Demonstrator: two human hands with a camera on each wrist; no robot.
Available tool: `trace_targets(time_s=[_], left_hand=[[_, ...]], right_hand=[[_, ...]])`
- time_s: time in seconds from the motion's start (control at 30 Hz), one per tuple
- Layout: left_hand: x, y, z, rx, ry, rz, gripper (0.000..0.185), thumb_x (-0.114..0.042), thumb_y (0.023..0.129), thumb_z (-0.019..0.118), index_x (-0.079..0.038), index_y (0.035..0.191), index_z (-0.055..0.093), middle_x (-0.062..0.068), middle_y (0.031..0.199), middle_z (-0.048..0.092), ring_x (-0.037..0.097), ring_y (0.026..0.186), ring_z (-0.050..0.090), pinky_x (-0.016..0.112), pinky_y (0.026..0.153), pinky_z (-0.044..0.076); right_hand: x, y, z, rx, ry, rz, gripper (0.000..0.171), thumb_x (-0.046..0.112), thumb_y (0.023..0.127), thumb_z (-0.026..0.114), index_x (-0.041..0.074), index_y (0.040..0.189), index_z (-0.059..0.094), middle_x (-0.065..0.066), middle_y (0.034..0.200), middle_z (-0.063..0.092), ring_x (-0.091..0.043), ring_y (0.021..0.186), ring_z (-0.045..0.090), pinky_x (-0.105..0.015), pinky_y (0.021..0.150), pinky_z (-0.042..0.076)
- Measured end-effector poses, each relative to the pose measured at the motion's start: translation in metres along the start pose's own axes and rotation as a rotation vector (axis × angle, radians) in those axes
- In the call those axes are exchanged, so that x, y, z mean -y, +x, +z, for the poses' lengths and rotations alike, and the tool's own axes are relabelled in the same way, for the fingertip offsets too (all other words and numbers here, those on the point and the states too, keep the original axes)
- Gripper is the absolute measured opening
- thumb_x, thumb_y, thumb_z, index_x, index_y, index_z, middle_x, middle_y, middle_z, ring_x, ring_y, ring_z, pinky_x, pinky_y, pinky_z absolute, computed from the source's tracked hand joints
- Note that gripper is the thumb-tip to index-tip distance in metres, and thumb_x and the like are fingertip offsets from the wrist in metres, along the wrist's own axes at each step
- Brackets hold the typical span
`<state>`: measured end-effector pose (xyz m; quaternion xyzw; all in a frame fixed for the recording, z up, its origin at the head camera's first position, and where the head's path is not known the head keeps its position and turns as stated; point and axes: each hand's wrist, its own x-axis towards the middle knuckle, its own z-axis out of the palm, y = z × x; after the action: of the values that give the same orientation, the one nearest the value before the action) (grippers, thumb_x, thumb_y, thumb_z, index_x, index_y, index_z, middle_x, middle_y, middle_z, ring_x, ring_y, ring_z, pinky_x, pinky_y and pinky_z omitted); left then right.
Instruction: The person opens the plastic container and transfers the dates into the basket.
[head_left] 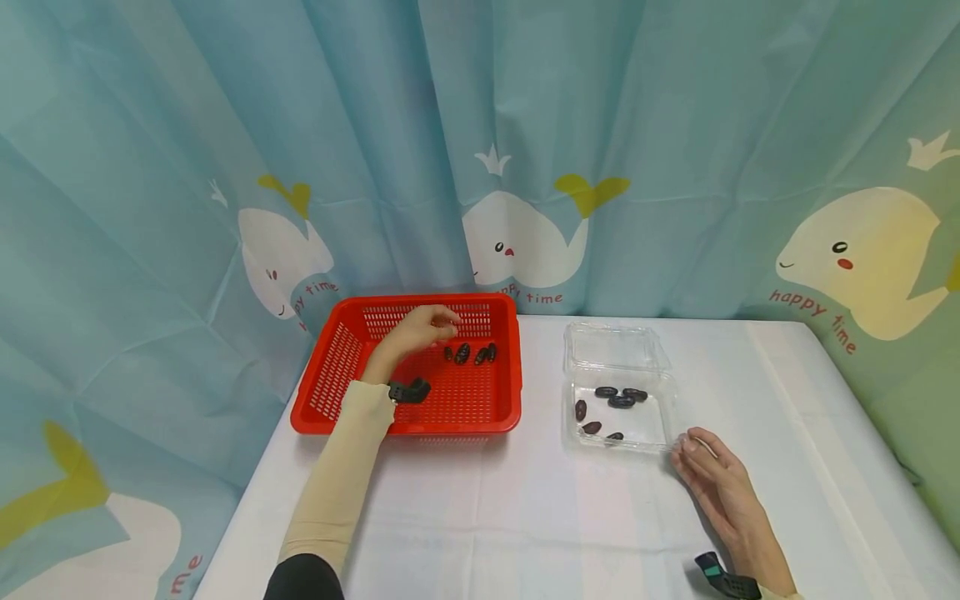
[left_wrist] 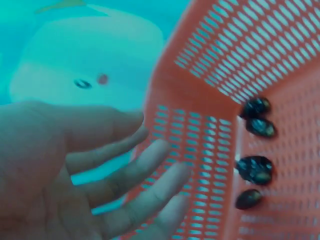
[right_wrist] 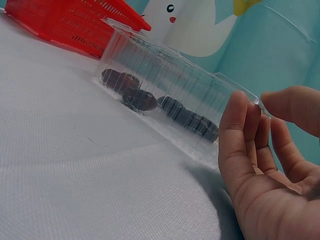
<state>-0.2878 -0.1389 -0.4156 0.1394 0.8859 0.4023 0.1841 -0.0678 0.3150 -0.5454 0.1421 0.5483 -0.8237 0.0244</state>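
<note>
Over the red plastic basket, my left hand hovers with loosely bent fingers. Nothing shows between the left fingers in the left wrist view, where several dark, wrinkled dates lie on the basket floor beyond the fingertips. On the right, a clear plastic clamshell box stands with its lid raised at the back. Several dates lie scattered inside it. My right hand pinches the box's near right corner between thumb and fingers, as the right wrist view shows.
A white cloth covers the table. Behind and beside it hangs a blue-green curtain printed with whales. The basket stands at the back left, apart from the box, with a strip of cloth between them.
</note>
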Motion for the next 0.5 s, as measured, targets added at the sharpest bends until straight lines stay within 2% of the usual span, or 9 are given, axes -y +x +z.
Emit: trace_targets(time_s=[0.13, 0.23, 0.4, 0.5], left_hand=[[-0.014, -0.011, 0.003, -0.005, 0.079, 0.090, 0.038, -0.016, 0.105, 0.062, -0.003, 0.141, 0.060, 0.018, 0.139, 0.063, 0.034, 0.126, 0.060, 0.051, 0.107, 0.053], [-0.024, -0.020, 0.008, 0.000, 0.114, 0.143, 0.039, -0.016, 0.104, 0.064, -0.004, 0.140, 0.061, 0.016, 0.139, 0.065, 0.032, 0.125, 0.061, 0.049, 0.105, 0.055], [-0.041, -0.031, 0.023, -0.025, 0.158, 0.254, 0.034, -0.015, 0.102, 0.066, -0.008, 0.136, 0.064, 0.011, 0.134, 0.068, 0.026, 0.117, 0.064, 0.043, 0.100, 0.057], [-0.050, -0.035, 0.034, -0.042, 0.193, 0.298, 0.031, -0.014, 0.102, 0.067, -0.011, 0.133, 0.066, 0.008, 0.130, 0.069, 0.023, 0.111, 0.064, 0.040, 0.098, 0.056]], right_hand=[[0.001, 0.000, 0.001, -0.010, -0.006, 0.016, 0.021, 0.010, 0.107, 0.057, 0.020, 0.124, 0.054, 0.011, 0.105, 0.065, -0.003, 0.099, 0.070, -0.017, 0.093, 0.057], [0.000, 0.000, 0.001, -0.009, -0.004, 0.014, 0.020, 0.010, 0.107, 0.057, 0.020, 0.124, 0.054, 0.011, 0.104, 0.065, -0.003, 0.098, 0.070, -0.017, 0.093, 0.057], [0.000, 0.000, 0.000, 0.009, 0.003, 0.001, 0.019, 0.009, 0.107, 0.056, 0.020, 0.123, 0.055, 0.010, 0.104, 0.065, -0.004, 0.098, 0.071, -0.017, 0.093, 0.057], [0.000, 0.000, 0.000, 0.015, 0.006, 0.000, 0.019, 0.008, 0.107, 0.055, 0.020, 0.123, 0.055, 0.010, 0.104, 0.065, -0.004, 0.098, 0.071, -0.018, 0.093, 0.057]])
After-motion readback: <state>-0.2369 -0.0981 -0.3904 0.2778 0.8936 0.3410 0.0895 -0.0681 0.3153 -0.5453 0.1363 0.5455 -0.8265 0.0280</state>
